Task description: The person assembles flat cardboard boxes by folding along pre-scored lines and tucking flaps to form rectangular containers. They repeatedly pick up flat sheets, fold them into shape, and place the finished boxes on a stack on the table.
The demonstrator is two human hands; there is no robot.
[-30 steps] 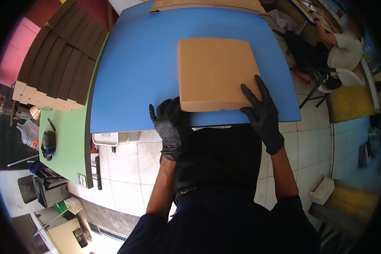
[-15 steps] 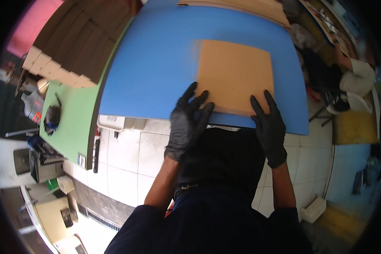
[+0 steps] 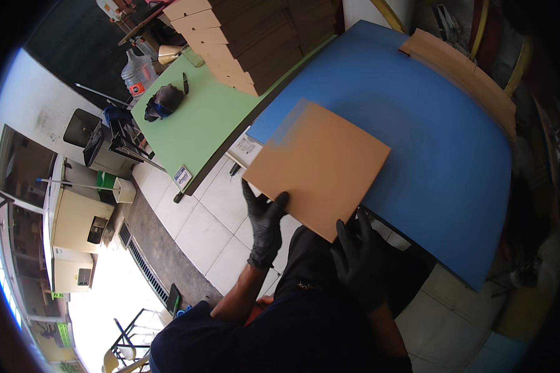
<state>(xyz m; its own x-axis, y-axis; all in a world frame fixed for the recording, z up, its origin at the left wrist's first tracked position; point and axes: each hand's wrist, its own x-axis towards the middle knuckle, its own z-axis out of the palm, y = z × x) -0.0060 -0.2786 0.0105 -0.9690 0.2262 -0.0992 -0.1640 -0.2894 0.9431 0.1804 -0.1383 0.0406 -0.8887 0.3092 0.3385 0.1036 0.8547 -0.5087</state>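
Note:
A flat, square brown cardboard box [image 3: 320, 171] is tilted across the near left edge of the blue table [image 3: 442, 168], partly overhanging the floor. My left hand [image 3: 266, 227], in a black glove, grips its near left side, thumb on top and the other fingers partly hidden beneath. At the near corner, my black-gloved right hand [image 3: 359, 264] holds the box's edge between its fingers. Whether the far part of the box rests on the table I cannot tell.
Stacked brown boxes [image 3: 242, 43] stand on the green table [image 3: 193, 127] to the left. A dark cap-like item [image 3: 165, 101] and a knife [image 3: 185, 82] lie there too. Flat cardboard [image 3: 463, 78] lines the blue table's far edge. A water bottle [image 3: 138, 74] stands behind.
The cardboard box has come off the blue table's middle toward the near left edge and turned, with both hands on it. The view has swung left toward the green table.

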